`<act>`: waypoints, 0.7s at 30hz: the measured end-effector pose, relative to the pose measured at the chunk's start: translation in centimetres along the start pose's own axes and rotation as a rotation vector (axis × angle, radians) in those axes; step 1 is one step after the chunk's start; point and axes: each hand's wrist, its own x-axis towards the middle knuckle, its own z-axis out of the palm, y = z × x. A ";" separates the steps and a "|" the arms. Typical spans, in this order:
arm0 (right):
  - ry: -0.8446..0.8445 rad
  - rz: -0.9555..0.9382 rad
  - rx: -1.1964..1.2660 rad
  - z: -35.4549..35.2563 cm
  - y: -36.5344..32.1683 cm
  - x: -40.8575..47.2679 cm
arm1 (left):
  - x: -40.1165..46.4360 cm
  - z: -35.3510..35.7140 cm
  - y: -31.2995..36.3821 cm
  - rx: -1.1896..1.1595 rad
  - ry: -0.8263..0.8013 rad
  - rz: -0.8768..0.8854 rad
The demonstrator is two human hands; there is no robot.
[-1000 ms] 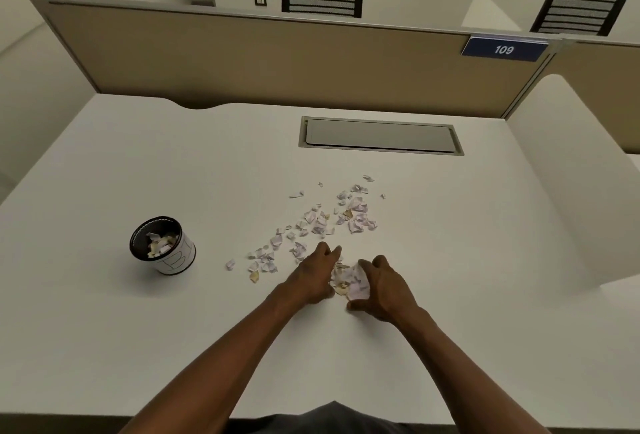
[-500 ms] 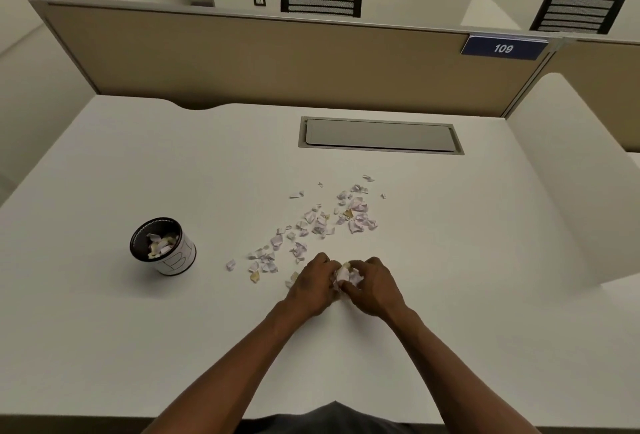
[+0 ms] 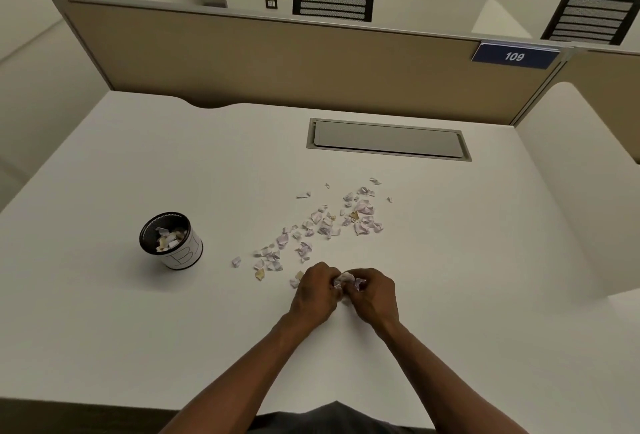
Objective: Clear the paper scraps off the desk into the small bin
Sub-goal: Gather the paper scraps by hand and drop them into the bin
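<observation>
- Left hand [image 3: 317,291] and right hand [image 3: 372,296] are together at the near-centre of the desk [image 3: 104,329], knuckles up, fingers curled inward toward each other.
- Both hands grasp one gathered wad of paper scraps [image 3: 343,280]; the wad shows as a white and pale-lilac clump between the fingertips of the two hands.
- Whether the wad is lifted or rests on the desk cannot be told.
- Loose paper scraps [image 3: 329,222] lie scattered on the desk beyond the hands, in a band running from just left of the left hand up and to the right.
- A few of these pieces lie just beside the left hand's knuckles.
- Small bin [image 3: 171,241] stands upright on the desk, well to the left of the hands, apart from the scattered band.
- The bin is dark inside, white outside with drawn letters, and holds scraps.
- A grey cable hatch [image 3: 388,139] is set flush in the desk further back.
- A tan partition [image 3: 277,62] closes the rear edge and carries a blue plate [image 3: 514,56] marked 109.
</observation>
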 end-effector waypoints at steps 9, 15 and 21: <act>-0.230 0.227 0.599 0.5 -1.2 1.2 | -0.2 -2.7 -1.2 -0.337 -0.012 -0.329; -0.420 0.158 0.753 0.4 -5.0 2.6 | -0.5 -6.8 -1.3 -0.547 0.042 -0.341; -0.581 0.047 0.757 0.9 -10.7 4.7 | -1.0 -12.2 -0.9 -0.717 0.187 -0.262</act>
